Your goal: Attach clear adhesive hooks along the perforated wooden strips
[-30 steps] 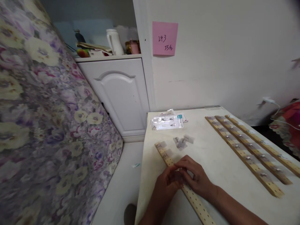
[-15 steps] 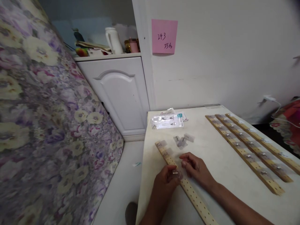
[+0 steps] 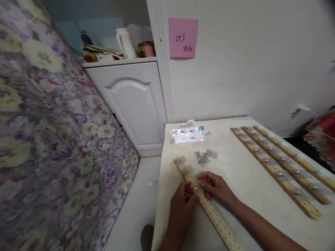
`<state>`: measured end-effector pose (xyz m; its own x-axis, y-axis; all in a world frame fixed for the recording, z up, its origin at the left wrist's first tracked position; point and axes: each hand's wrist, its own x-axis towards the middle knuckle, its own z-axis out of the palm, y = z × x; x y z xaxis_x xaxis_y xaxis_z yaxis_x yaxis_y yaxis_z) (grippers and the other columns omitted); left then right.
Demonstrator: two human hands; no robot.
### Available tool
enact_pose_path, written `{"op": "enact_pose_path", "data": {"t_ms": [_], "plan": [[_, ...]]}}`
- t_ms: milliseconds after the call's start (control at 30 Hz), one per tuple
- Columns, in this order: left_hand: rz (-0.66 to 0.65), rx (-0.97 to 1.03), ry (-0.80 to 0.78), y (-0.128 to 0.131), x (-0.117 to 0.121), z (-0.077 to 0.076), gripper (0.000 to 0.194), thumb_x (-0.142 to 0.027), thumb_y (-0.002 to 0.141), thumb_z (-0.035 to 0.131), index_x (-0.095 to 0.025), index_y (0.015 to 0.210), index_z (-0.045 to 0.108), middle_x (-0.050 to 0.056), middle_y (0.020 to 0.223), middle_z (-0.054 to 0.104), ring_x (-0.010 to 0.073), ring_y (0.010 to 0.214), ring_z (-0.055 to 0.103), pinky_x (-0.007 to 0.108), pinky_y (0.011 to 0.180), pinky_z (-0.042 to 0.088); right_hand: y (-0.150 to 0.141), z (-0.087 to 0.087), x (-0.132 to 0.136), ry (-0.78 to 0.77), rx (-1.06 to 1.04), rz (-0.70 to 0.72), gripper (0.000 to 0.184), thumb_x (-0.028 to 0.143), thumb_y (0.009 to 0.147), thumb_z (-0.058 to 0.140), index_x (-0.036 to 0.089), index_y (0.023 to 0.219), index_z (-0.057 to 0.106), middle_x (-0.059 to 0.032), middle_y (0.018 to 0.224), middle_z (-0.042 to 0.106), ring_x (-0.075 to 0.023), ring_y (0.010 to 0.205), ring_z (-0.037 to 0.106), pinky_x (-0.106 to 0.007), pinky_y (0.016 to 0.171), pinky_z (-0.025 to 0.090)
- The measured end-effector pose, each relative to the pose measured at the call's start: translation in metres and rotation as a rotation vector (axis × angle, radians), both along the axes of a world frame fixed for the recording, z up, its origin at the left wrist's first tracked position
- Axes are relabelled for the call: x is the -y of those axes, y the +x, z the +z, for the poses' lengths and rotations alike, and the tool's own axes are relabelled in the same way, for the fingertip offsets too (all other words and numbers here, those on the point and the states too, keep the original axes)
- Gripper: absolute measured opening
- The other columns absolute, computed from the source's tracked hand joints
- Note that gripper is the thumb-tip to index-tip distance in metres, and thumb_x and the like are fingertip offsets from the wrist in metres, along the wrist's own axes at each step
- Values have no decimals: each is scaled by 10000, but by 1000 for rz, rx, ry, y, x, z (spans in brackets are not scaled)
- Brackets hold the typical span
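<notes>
A clear plastic hook patch with a small metal hook (image 3: 195, 188) lies over a perforated wooden strip (image 3: 213, 214). My left hand (image 3: 183, 201) pinches its left side between thumb and forefinger at the strip's edge. On the other side, my right hand (image 3: 215, 187) is closed, its fingers curled close to the patch. Whether those fingertips hold anything is hidden. Further up the strip sit two similar clear patches (image 3: 184, 170). Several loose hook patches (image 3: 202, 159) lie in a small cluster beyond my right hand.
On the right of the white table (image 3: 222, 139) lie three wooden strips (image 3: 284, 177) bearing rows of clear hook patches. Plastic hook packaging (image 3: 187, 135) is by the wall. A floral curtain (image 3: 65, 139) hangs left, and a white cabinet (image 3: 131, 104) stands behind.
The clear hook patch has tilted down from my left fingers onto the strip. My right hand has come slightly left, closer to the patch.
</notes>
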<state>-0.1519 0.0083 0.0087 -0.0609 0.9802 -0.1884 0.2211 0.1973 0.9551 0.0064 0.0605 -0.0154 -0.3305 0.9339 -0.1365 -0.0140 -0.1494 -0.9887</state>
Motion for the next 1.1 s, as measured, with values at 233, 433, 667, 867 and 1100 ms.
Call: {"op": "enact_pose_path", "data": {"t_ms": [233,433,667,867,1100], "plan": [[0,-5,11,-5,0,1,361,-197,738,535,-169,1098,530,12,860,612,152,750,609,266,711,474,-5,-6,-7,-10,47,-21,230,330,753,607,195,936,574,86,542,533,-76,379,495,-198,386,393],[-35,-282,57,-8,11,4,336,-182,802,423,-167,1122,523,42,917,601,174,830,583,314,785,461,-7,-8,-8,-19,91,-54,235,328,765,582,191,956,569,80,565,521,-76,400,503,-185,369,385],[-205,-642,156,-1,24,-2,440,-124,850,304,-101,1259,464,145,1147,545,227,1052,519,389,932,418,-8,-10,-10,-15,112,-53,264,352,753,585,190,962,580,73,584,522,-75,396,490,-186,350,374],[-277,-882,155,5,28,-3,514,-56,827,337,-111,1330,422,136,1185,536,248,1061,497,427,940,419,-10,-7,-8,-12,124,-57,255,340,772,562,176,968,571,76,588,510,-54,382,457,-169,346,352],[-319,-981,120,10,24,-1,535,-6,821,343,-110,1341,418,124,1146,551,247,1012,507,435,912,437,-10,-6,-9,-4,142,-69,237,321,768,561,182,960,570,81,562,496,-60,386,449,-169,350,345]]}}
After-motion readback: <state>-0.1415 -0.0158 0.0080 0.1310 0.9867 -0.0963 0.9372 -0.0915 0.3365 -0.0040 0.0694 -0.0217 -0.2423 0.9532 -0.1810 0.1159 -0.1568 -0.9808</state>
